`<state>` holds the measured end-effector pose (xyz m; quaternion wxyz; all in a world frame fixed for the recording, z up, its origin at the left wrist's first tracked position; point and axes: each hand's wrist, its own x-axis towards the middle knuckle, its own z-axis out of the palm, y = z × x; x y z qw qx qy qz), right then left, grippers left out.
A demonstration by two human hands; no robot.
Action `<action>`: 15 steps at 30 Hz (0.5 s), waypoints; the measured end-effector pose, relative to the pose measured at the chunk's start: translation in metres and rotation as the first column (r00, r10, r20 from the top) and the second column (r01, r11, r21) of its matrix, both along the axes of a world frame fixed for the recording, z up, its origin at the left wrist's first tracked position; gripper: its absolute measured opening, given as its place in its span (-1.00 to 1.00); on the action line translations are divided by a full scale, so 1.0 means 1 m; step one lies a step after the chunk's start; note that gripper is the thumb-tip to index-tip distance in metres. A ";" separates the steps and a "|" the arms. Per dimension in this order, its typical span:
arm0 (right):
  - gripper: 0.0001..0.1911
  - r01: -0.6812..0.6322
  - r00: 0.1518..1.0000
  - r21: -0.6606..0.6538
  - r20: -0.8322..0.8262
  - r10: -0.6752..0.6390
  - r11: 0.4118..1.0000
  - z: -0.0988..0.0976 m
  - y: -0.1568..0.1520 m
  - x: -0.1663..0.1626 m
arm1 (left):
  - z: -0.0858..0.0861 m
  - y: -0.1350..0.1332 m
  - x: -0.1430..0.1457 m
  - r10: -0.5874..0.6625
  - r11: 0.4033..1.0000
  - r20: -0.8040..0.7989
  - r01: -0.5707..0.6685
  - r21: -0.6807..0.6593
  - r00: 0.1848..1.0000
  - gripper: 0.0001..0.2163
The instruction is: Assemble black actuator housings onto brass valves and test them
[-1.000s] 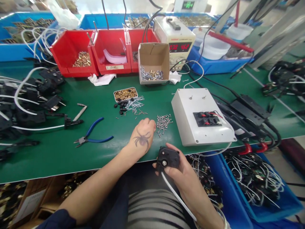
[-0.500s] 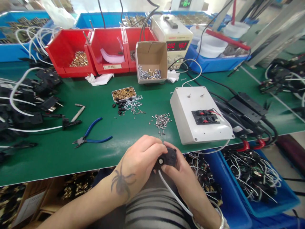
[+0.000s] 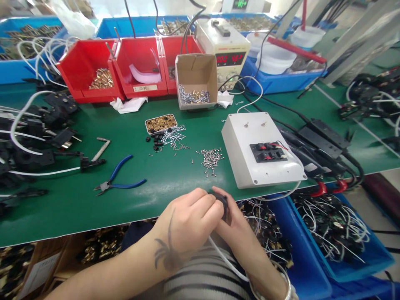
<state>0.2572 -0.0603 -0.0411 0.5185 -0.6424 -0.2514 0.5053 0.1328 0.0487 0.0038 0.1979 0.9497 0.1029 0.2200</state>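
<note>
Just in front of the bench edge, my right hand [image 3: 239,233] grips a small black plastic housing [image 3: 222,203] from its right side. A white cable [image 3: 226,262] runs down from it towards my right wrist. My left hand [image 3: 195,216] is closed over the front left of the housing. Its fingers are bunched together, their tips and much of the housing hidden. Beyond my hands lies a heap of small screws [image 3: 211,158]. Blue-handled side cutters [image 3: 120,177] rest further left on the green bench [image 3: 168,177].
A grey switch box [image 3: 240,133] stands right of the screws. Behind are a tin of brass parts [image 3: 161,123], a cardboard box [image 3: 196,68], red bins [image 3: 87,75] and a power supply [image 3: 225,41]. Black plugs [image 3: 37,141] with white cables crowd the left. Blue crates [image 3: 343,266] sit below, right.
My left hand has shifted right and its fingers have curled over the housing's front, covering the round silver part that showed before. The housing has turned in my right hand.
</note>
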 end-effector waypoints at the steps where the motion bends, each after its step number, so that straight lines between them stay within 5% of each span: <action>1: -0.32 0.007 1.000 0.002 -0.018 -0.007 1.000 0.000 0.000 0.000 | -0.002 0.005 0.001 0.024 1.000 -0.018 -0.024 -0.010 1.000 -0.73; 6: -0.30 0.049 0.990 0.001 -0.135 -0.049 0.999 -0.001 -0.001 0.001 | -0.024 0.055 0.021 0.458 0.887 -0.230 -0.459 0.050 0.859 -0.92; 10: -0.28 0.088 0.981 0.006 -0.175 -0.086 0.996 -0.004 -0.002 0.005 | -0.042 0.074 0.040 0.465 0.880 -0.363 -0.465 0.091 0.808 -0.88; 15: -0.28 0.175 0.920 0.023 -0.359 -0.156 0.984 0.004 0.004 0.005 | -0.049 0.060 0.047 0.413 0.908 -0.364 -0.409 0.091 0.835 -0.77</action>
